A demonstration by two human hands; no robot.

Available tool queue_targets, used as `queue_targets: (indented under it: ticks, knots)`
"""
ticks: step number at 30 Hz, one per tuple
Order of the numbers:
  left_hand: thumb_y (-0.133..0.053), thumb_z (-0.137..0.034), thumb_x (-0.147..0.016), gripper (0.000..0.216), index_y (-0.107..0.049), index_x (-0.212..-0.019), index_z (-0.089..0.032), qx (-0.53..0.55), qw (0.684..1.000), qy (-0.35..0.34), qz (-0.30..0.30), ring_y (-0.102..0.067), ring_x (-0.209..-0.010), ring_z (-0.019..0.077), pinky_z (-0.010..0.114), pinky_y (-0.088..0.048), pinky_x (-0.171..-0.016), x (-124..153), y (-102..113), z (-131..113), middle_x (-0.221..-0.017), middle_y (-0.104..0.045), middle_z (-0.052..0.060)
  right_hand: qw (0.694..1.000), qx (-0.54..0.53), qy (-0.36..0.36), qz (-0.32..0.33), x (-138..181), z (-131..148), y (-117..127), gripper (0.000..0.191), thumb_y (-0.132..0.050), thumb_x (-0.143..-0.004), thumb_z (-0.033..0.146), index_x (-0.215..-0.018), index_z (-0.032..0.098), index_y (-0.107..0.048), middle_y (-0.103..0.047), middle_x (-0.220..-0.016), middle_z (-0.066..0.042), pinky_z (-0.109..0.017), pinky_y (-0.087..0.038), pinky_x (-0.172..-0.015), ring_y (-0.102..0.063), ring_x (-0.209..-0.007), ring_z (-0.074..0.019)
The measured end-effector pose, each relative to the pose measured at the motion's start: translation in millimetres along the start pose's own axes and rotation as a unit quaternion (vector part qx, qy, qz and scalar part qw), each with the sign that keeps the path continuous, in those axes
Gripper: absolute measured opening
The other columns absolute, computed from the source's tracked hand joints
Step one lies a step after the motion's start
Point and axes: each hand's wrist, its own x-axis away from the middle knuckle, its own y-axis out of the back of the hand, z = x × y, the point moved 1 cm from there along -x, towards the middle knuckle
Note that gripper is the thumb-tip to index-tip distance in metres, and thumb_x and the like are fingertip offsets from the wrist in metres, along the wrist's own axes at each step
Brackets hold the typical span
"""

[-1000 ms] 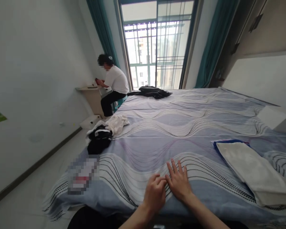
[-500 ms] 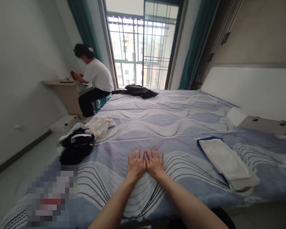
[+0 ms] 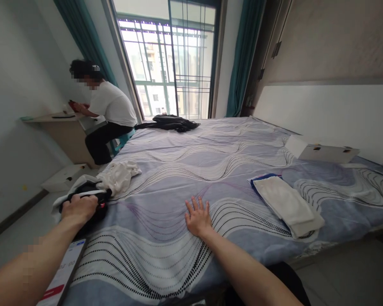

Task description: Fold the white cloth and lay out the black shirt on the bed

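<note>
Bedroom, wave-patterned bedspread [image 3: 230,170] as work surface. At its left edge, left hand [image 3: 79,209] rests clenched on the black garment [image 3: 92,199] in a small pile, a cream garment [image 3: 119,176] just beyond. Right hand [image 3: 198,217] lies flat, fingers spread, mid-bed, well apart from that pile; folded white towel [image 3: 285,199] farther right.

The bedspread [image 3: 230,170] lies open mid-bed; folded towels [image 3: 287,204] block its right, a clothes pile [image 3: 111,180] its left.
</note>
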Motion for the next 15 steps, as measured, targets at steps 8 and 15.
queue_targets:
  ticks: [8, 15]
  knots:
    - [-0.045, -0.025, -0.094, 0.027, -0.063, -0.079, -0.011, 0.270, 0.945, 0.091, -0.159, -0.063, -0.110, 0.0323, 0.049, -0.046, -0.100, 8, 82, -75, -0.091, -0.068, 0.012, 1.000, 0.006, 0.001, -0.005, 1, 0, -1, 0.062, -0.030, -0.103, 0.051, -0.163, 0.034, -0.025, -0.011, -0.172, -0.001, -0.063, 0.003, -0.122, -0.006, -0.158, -0.0308]
    - [-0.047, -0.041, -0.098, 0.037, -0.072, -0.101, -0.013, 0.464, 0.866, -0.073, -0.173, -0.069, -0.088, 0.0191, 0.028, -0.052, -0.082, 95, 79, -221, -0.095, -0.076, 0.007, 0.999, -0.032, 0.010, -0.041, 2, 0, -1, 0.062, -0.038, -0.101, 0.049, -0.160, 0.029, -0.035, -0.021, -0.170, -0.003, -0.062, 0.000, -0.123, -0.013, -0.157, -0.0331]
